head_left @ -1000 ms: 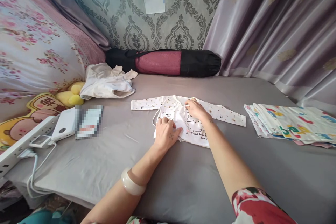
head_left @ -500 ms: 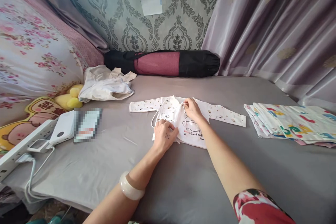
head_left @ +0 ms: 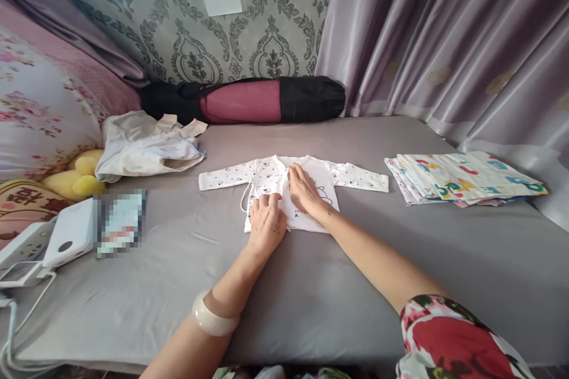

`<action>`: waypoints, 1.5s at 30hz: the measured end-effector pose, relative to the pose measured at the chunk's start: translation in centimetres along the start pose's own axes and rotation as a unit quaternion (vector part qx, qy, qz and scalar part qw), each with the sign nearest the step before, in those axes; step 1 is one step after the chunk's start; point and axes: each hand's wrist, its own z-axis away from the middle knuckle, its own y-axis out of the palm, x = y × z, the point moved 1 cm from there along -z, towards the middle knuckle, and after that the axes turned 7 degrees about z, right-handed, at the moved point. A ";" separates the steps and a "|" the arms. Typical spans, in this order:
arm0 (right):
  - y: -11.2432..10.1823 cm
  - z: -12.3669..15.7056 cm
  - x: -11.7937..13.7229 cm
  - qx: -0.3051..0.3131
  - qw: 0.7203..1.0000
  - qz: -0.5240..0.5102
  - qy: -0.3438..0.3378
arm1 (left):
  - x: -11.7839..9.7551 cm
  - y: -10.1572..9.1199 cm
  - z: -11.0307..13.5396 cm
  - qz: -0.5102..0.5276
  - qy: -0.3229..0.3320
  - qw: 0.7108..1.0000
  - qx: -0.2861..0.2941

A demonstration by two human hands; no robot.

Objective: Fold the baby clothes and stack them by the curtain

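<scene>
A white baby shirt [head_left: 317, 169] lies face up with both sleeves stretched out sideways. Small prints dot its sleeves and one side, and a line drawing and lettering mark the other. My left hand [head_left: 267, 219] rests on the lower front, fingers bent and slightly apart, fingertips on the cloth. My right hand [head_left: 307, 190] lies flat along the shirt's middle, fingers stretched toward the neckline. A thin white tie [head_left: 243, 198] loops out at the left side of the shirt. What lies beneath my palms is hidden.
A folded stack of printed cloths [head_left: 466, 177] lies on the right of the grey sheet [head_left: 355, 284]. Crumpled pale clothing [head_left: 146, 145] is at back left, before a black and pink rolled bag [head_left: 242, 100]. A white power bank [head_left: 71, 231] and power strip [head_left: 24, 246] sit left.
My right hand has let go of the white tie near the neckline and now lies flat on the shirt. My left hand stays on the lower front. The view has turned slightly right.
</scene>
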 end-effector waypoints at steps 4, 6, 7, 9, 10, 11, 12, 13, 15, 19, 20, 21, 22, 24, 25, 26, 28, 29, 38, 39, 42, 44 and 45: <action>-1.1 4.7 0.8 0.024 0.998 -0.012 -0.058 | 0.1 0.2 0.0 -0.006 0.008 1.000 -0.006; -2.2 7.2 1.0 0.061 0.995 -0.018 -0.076 | 0.3 0.4 0.1 -0.006 0.012 1.000 -0.012; -2.8 8.3 1.1 0.082 0.992 -0.028 -0.088 | 0.3 0.4 0.1 -0.007 0.014 1.000 -0.015; -4.1 9.8 0.7 0.124 0.984 -0.064 -0.107 | 0.2 0.4 0.2 -0.015 0.014 0.999 -0.026; -4.7 10.2 0.3 0.145 0.978 -0.090 -0.121 | 0.1 0.3 0.2 -0.020 0.016 0.999 -0.034; -5.3 10.3 -0.2 0.162 0.970 -0.120 -0.134 | -0.1 0.2 0.2 -0.023 0.022 0.999 -0.044; -5.9 10.1 -1.0 0.172 0.964 -0.152 -0.136 | -0.4 0.1 0.2 -0.022 0.036 0.998 -0.053; -6.3 9.7 -2.0 0.165 0.962 -0.180 -0.119 | -0.7 0.0 0.2 -0.018 0.060 0.996 -0.056; -7.1 8.4 -4.5 0.073 0.980 -0.181 -0.035 | -1.6 0.1 0.3 0.004 0.135 0.990 -0.037; -7.3 6.1 -9.0 -0.030 0.999 -0.029 0.004 | -3.4 1.0 0.9 0.050 0.301 0.949 0.080; -7.2 5.8 -9.7 -0.027 1.000 0.000 -0.003 | -3.7 1.3 1.0 0.059 0.326 0.938 0.107; -7.1 5.6 -10.2 -0.019 0.999 0.023 -0.013 | -3.9 1.5 1.2 0.067 0.343 0.928 0.129; -7.1 5.5 -10.5 -0.009 0.999 0.041 -0.024 | -4.1 1.7 1.3 0.074 0.352 0.922 0.146; -7.1 5.4 -10.8 0.010 0.997 0.066 -0.048 | -4.2 2.0 1.4 0.082 0.353 0.917 0.168; -7.2 5.4 -10.8 0.019 0.995 0.076 -0.061 | -4.2 2.1 1.5 0.084 0.349 0.917 0.176; -7.3 5.3 -10.8 0.028 0.993 0.085 -0.075 | -4.2 2.1 1.4 0.084 0.344 0.917 0.182; -7.6 5.1 -10.9 0.042 0.989 0.097 -0.104 | -4.0 2.1 1.3 0.083 0.339 0.917 0.192; -7.7 4.9 -11.1 0.046 0.987 0.099 -0.116 | -4.0 2.0 1.3 0.084 0.340 0.916 0.195; -7.7 4.0 -9.2 0.045 0.986 0.147 -0.066 | -3.9 1.7 1.0 0.097 0.334 0.924 0.160; -7.4 4.3 -8.1 0.034 0.988 0.139 -0.063 | -3.8 1.7 0.9 0.090 0.313 0.937 0.130; -5.8 5.7 -4.4 0.016 0.992 0.074 -0.097 | -2.9 1.8 0.3 0.033 0.219 0.975 0.037; -4.4 6.6 -2.4 0.032 0.992 0.049 -0.114 | -2.2 2.2 0.2 -0.008 0.172 0.985 0.022; -3.8 6.9 -1.8 0.046 0.992 0.041 -0.112 | -1.9 2.4 0.2 -0.023 0.159 0.987 0.027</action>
